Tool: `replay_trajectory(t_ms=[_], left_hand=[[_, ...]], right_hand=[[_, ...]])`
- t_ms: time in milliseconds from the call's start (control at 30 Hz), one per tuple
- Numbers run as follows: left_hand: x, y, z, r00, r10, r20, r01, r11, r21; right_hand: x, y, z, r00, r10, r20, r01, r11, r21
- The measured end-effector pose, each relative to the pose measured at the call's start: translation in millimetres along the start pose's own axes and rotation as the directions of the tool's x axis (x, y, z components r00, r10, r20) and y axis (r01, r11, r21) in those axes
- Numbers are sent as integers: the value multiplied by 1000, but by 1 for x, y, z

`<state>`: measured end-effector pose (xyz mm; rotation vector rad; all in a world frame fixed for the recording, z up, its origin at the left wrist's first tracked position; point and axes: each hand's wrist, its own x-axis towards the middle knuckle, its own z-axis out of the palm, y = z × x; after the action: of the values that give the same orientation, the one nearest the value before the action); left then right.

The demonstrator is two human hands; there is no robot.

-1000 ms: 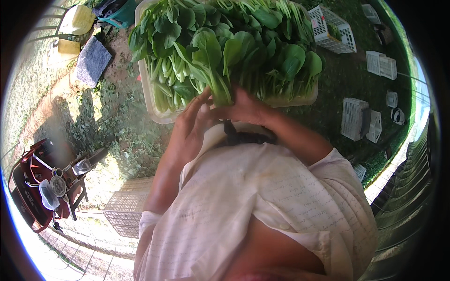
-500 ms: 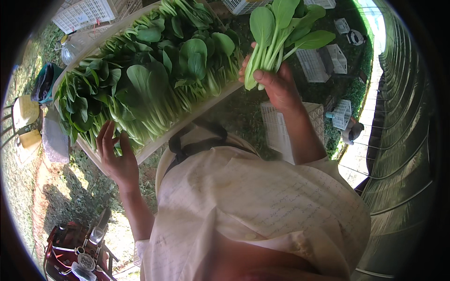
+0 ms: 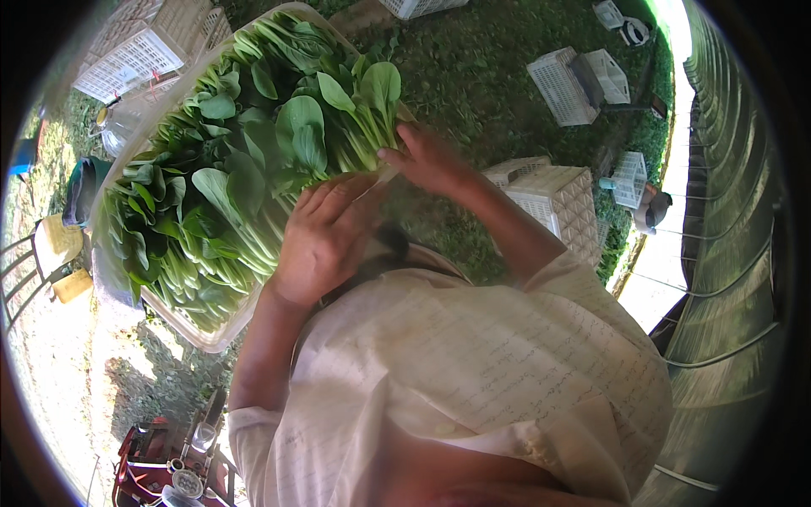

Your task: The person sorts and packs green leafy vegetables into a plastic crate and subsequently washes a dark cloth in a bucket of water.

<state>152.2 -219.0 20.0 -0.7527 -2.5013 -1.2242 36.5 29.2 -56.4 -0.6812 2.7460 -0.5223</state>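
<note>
A long pale plastic crate (image 3: 221, 336) full of leafy green bok choy (image 3: 241, 190) lies tilted before me, the stalks pointing toward its near side. At its right end my right hand (image 3: 427, 160) grips the stalk ends of a bunch of bok choy (image 3: 372, 106), its round leaves standing over the others. My left hand (image 3: 321, 241) is bent over the near rim, close to the right hand, fingers pressed together beside the stalks. Its fingertips are hidden, so what they pinch does not show.
White lattice crates (image 3: 549, 198) stand on the grass to the right, with another pair (image 3: 566, 84) farther off. More white crates (image 3: 135, 55) and a clear plastic jug (image 3: 118, 131) sit at the far left. A red machine (image 3: 160, 465) is at lower left; plastic sheeting (image 3: 726, 253) walls the right.
My right hand has brought the bunch of bok choy down and left onto the crate's right end. My left hand has moved right along the near rim, its fingers closing together.
</note>
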Motion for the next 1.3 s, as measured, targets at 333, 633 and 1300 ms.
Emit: replay_trajectory(t_ms=[333, 633, 1300], left_hand=[[58, -105, 123, 969, -111, 222, 6, 905, 426], [54, -127, 143, 909, -294, 296, 141, 884, 446], [-55, -12, -8, 982, -93, -162, 129, 966, 225]], right_hand=[[-21, 35, -18, 989, -75, -128, 110, 950, 293], [-25, 80, -4, 986, -42, -160, 118, 854, 507], [-24, -114, -56, 939, -201, -278, 343, 595, 727]])
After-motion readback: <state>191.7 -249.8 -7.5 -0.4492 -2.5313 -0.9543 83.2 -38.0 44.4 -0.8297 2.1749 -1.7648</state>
